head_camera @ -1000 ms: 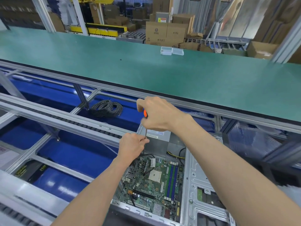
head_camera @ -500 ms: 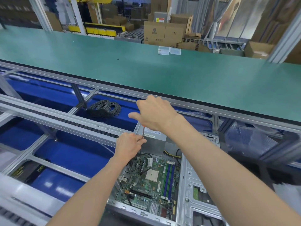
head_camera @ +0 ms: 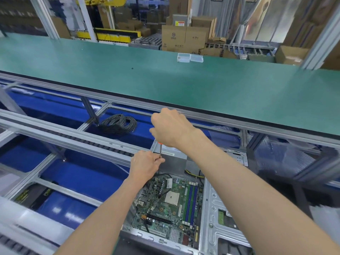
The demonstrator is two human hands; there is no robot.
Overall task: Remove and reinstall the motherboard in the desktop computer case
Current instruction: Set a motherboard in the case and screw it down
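On conveyor frame: desktop computer case [head_camera: 217, 208] lying open for access | motherboard [head_camera: 171, 205] seated inside, far-left corner being worked | right hand [head_camera: 170, 127] wrapped around screwdriver [head_camera: 160, 150] handle, presumably to turn it | left hand [head_camera: 145, 165] pinching shaft, apparently steadying the hidden tip.

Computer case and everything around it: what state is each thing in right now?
Computer case: open, side panel off.
Motherboard: seated inside the case.
Screwdriver: upright, tip hidden.
Right hand: grips the handle.
Left hand: pinches the shaft.
Black cable: coiled.
Clear boxes: whether lidded, cannot tell.
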